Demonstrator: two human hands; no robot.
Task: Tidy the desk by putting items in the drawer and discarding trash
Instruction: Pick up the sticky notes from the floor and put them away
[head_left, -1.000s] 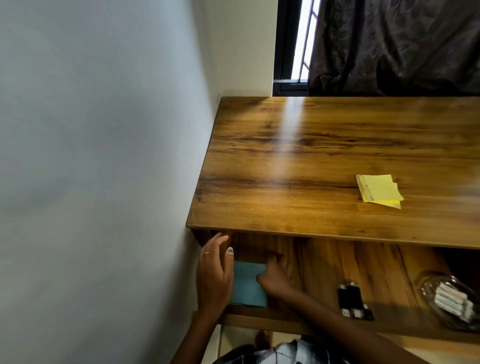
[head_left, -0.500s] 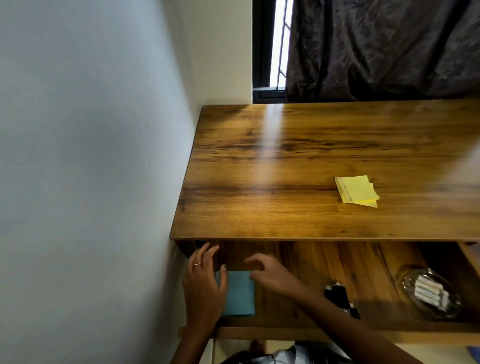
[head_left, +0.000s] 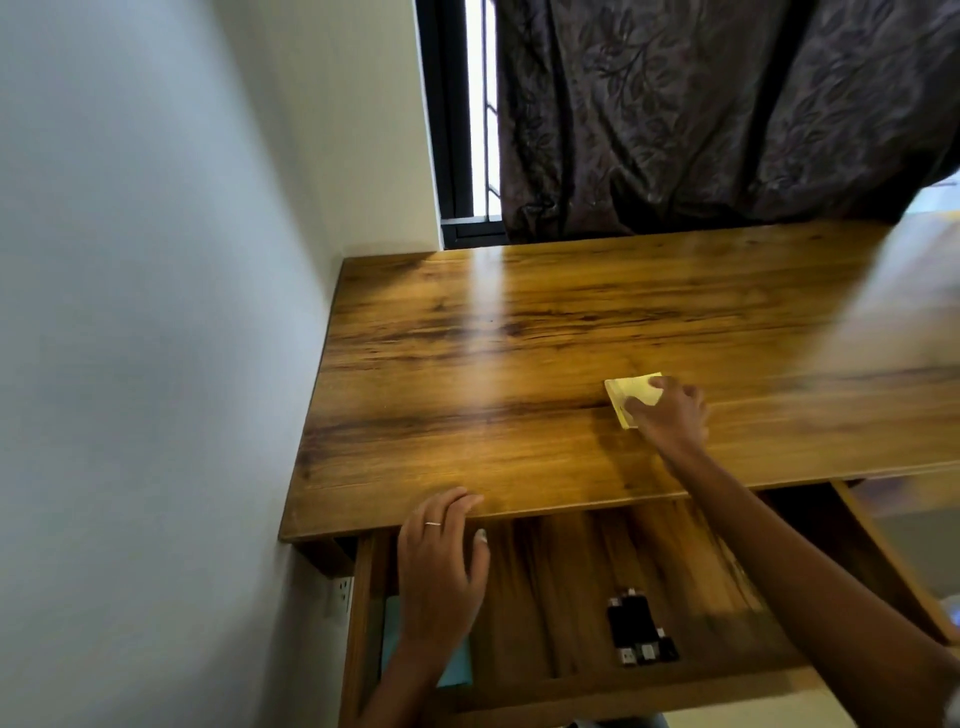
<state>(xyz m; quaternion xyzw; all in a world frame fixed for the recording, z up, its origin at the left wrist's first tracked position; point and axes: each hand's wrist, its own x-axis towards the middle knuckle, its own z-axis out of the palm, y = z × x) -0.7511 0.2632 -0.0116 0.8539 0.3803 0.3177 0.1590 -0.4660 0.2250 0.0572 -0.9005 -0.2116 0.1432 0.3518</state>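
Note:
A pad of yellow sticky notes (head_left: 631, 389) lies on the wooden desk (head_left: 519, 332), right of centre. My right hand (head_left: 670, 415) covers most of it, thumb at its near edge and a finger on top, pinching it. My left hand (head_left: 441, 566) hovers over the left end of the open drawer (head_left: 561, 571), fingers straight, fingertips touching the desk's front edge. A blue pad (head_left: 397, 636) lies in the drawer's left corner, largely hidden by my left wrist. Several black USB sticks (head_left: 636, 631) lie in the middle of the drawer.
A white wall (head_left: 156, 364) runs close along the desk's left side, with a socket (head_left: 340, 595) below the desktop. A dark curtain (head_left: 701, 114) and a window (head_left: 475, 114) stand behind the desk. My right forearm crosses the drawer's right half.
My right hand left the blue pad in the drawer and reached up onto the yellow sticky notes. My left hand rose from the pad to the desk's front edge. The view tilted up.

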